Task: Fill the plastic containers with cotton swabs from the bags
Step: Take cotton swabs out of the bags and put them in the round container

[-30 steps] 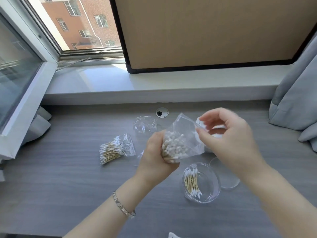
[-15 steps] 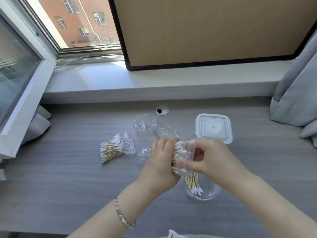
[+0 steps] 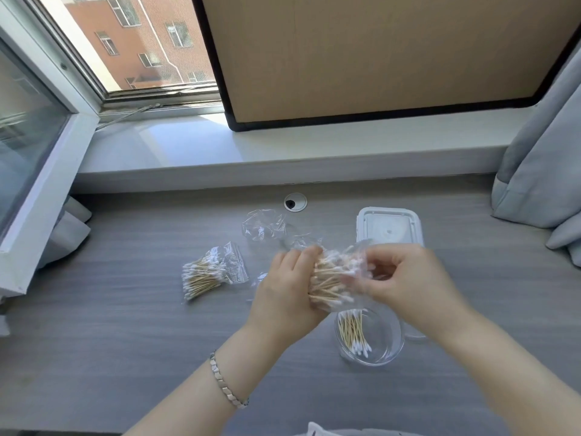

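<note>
Well left of the round container [image 3: 394, 352], a full bag [image 3: 213, 275] waits its turn. Just over the container's far rim, our left hand [image 3: 289, 294] curls tight around the bag of swabs [image 3: 333, 283], bunching the sticks so none scatter. Our right hand [image 3: 408, 278], over the container's right side, pinches the slack plastic, seemingly to free the bundle onto the loose swabs [image 3: 353, 333] inside.
</note>
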A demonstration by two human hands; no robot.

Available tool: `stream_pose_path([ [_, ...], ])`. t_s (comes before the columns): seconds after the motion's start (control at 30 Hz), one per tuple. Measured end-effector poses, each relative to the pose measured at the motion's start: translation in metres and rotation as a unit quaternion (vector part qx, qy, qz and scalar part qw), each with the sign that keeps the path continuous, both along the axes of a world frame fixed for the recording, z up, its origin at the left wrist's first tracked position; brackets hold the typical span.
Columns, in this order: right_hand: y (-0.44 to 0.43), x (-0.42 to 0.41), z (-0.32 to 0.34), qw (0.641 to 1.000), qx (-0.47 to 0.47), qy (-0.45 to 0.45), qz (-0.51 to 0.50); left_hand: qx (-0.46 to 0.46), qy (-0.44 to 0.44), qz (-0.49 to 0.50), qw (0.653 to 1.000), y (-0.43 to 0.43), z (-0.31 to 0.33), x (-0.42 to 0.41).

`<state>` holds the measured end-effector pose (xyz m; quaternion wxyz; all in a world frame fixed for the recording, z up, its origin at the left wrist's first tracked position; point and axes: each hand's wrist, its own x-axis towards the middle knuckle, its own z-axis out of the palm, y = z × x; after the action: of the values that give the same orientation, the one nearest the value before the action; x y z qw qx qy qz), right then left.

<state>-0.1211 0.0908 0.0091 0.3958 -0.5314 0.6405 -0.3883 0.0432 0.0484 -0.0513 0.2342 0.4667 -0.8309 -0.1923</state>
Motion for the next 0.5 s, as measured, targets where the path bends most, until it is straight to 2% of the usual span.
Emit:
stream_pose_path([
  [0.2,0.004,-0.014,0.011,0.997,-0.038,-0.053,-0.031,0.073,0.030,0.019,0.997,0.004,-0.002,-0.001],
  [0.33,0.005,-0.001,-0.009,0.985,-0.060,-0.105,-0.120,0.022,0.052,0.018,0.998,0.009,0.004,-0.014],
  [0.4,0.006,0.004,-0.013,0.969,-0.064,-0.178,-0.161,0.018,0.056,0.025,0.998,0.010,0.005,-0.017],
  [0.5,0.007,0.009,-0.013,0.936,-0.062,-0.310,-0.155,0.039,0.055,0.022,0.998,0.011,0.006,-0.019],
])
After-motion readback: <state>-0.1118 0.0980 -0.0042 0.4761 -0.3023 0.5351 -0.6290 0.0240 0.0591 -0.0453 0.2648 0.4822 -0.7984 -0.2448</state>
